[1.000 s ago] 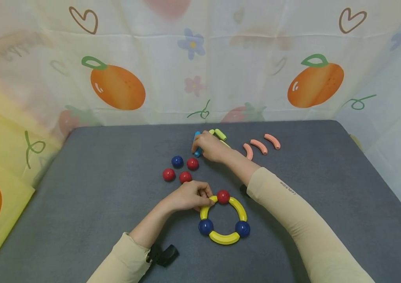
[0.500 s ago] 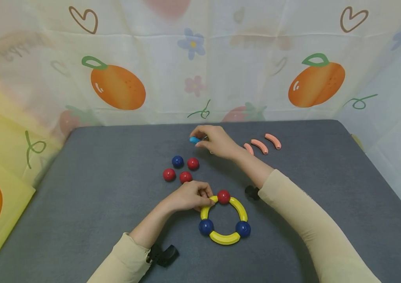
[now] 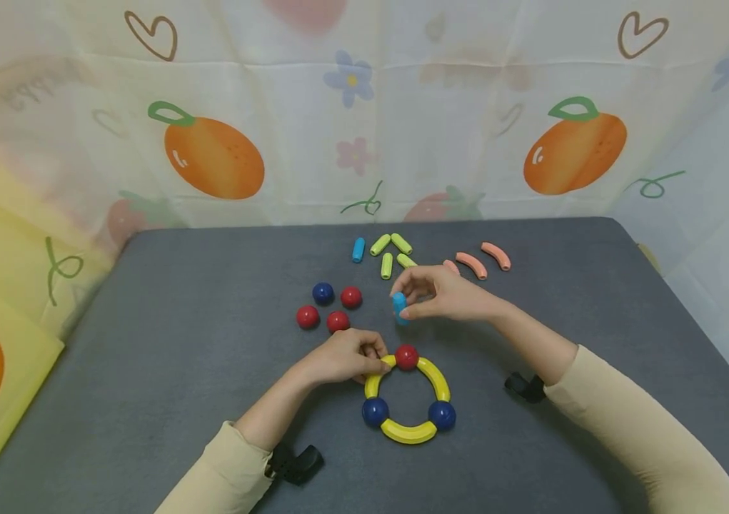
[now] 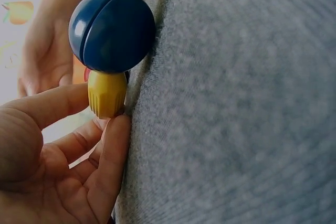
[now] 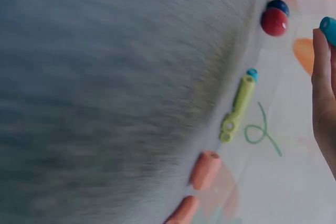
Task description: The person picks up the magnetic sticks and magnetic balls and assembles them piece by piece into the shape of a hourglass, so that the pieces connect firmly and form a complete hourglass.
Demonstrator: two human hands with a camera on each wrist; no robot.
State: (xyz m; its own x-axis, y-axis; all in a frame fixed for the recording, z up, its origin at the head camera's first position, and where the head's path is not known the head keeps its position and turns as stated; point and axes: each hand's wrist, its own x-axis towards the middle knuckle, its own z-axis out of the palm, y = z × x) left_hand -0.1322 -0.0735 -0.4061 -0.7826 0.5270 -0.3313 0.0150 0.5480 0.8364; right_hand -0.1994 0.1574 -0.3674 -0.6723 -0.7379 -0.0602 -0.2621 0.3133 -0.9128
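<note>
A ring of three curved yellow rods (image 3: 408, 432) joined by two dark blue balls (image 3: 375, 412) and one red ball (image 3: 406, 358) lies on the grey table. My left hand (image 3: 340, 357) grips the ring's upper left yellow rod, thumb and fingers on either side of it; the left wrist view shows that yellow rod (image 4: 106, 94) between the fingers below a blue ball (image 4: 112, 30). Above the ring, my right hand (image 3: 450, 293) pinches a short blue rod (image 3: 399, 307) held upright. In the right wrist view, only the end of this blue rod (image 5: 329, 30) shows.
Three loose red balls (image 3: 307, 317) and a blue ball (image 3: 323, 293) lie left of centre. Behind them are another blue rod (image 3: 358, 250) and several light green rods (image 3: 386, 265). Curved pink rods (image 3: 471, 265) lie to the right. A patterned cloth (image 3: 441, 143) hangs behind the table.
My right hand has picked up a blue rod from the back of the table and brought it forward and right, toward the ring. The left hand and ring have stayed still.
</note>
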